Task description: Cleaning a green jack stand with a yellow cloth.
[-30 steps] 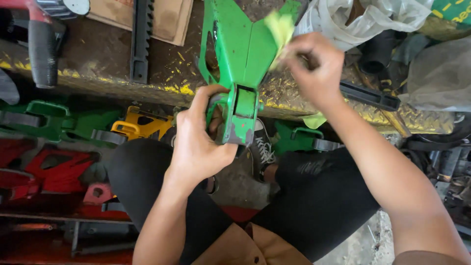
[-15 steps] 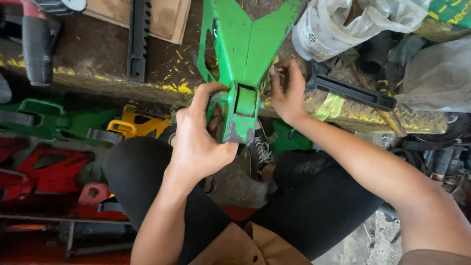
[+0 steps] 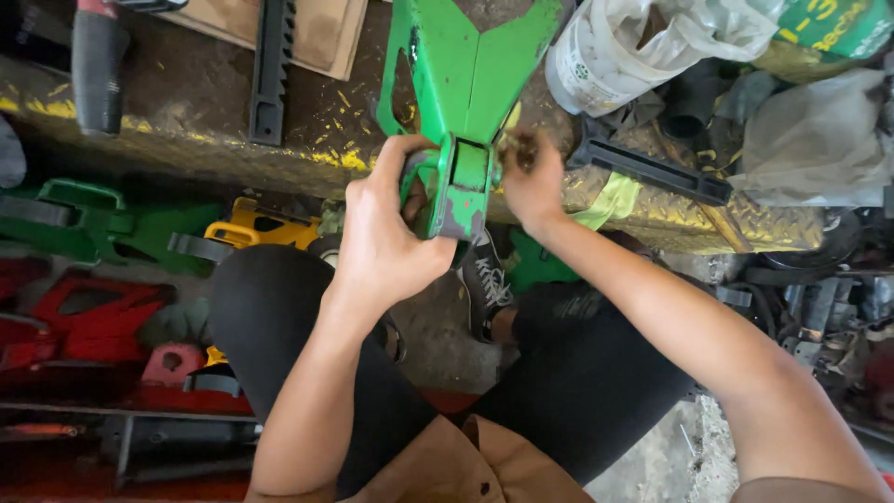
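On the edge of a grimy metal workbench [image 3: 214, 140] with a ridged, yellow-flecked lip, a green steel stand [image 3: 466, 84] lies tilted toward the viewer, its flared, folded-sheet legs spreading away across the bench and its narrow box-shaped neck hanging just over the rim. Seen from above, the person's left hand [image 3: 386, 247] is wrapped around the left side of that neck, fingers curled closed on the loop and edge there, thumb across the front. Their right hand [image 3: 531, 177] presses against the neck's right side, fingers bunched nearly shut around something small and dark; what it is cannot be made out. Judging by the thick painted plate and welded folds, the stand is likely heavy and completely rigid, with chipped paint and worn, possibly sharp edges; its smooth painted faces could slip in a greasy palm. The neck looks like the surest place to grip, where fingers can close fully around it, with the wide legs left resting on the bench to carry the weight. Beyond it lie a black toothed bar [image 3: 270, 65], a piece of cardboard [image 3: 317, 28], a white plastic bag [image 3: 643, 47] and a grey bag [image 3: 819, 140]. Below the bench, more green, yellow and red stands [image 3: 112, 307] crowd the floor beside the person's black-trousered knees.
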